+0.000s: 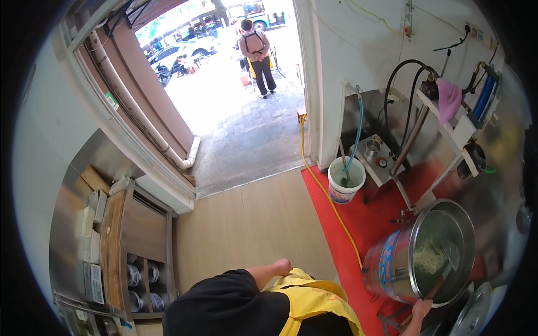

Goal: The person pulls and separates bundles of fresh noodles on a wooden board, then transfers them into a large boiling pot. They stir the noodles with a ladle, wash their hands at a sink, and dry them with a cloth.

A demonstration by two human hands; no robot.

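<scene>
My right hand [421, 308] grips the wooden handle [437, 283] of a long cooking tool at the near rim of a big steel pot [416, 235]. The tool's metal head [452, 254] is inside the pot; its exact shape is hard to make out. Beside it, a pale clump of noodles [429, 257] sits in greenish, cloudy liquid. My left hand [283, 266] is curled into a fist in front of my body, close to the yellow apron [315, 296]. Nothing shows in that fist.
A pot lid [475, 313] leans near the pot. A yellow hose [332, 201] runs over the red mat [332, 222] past a white bucket [345, 180]. At left stands a steel cabinet [145, 227] with stacked plates. Outside the doorway stands a person [254, 46].
</scene>
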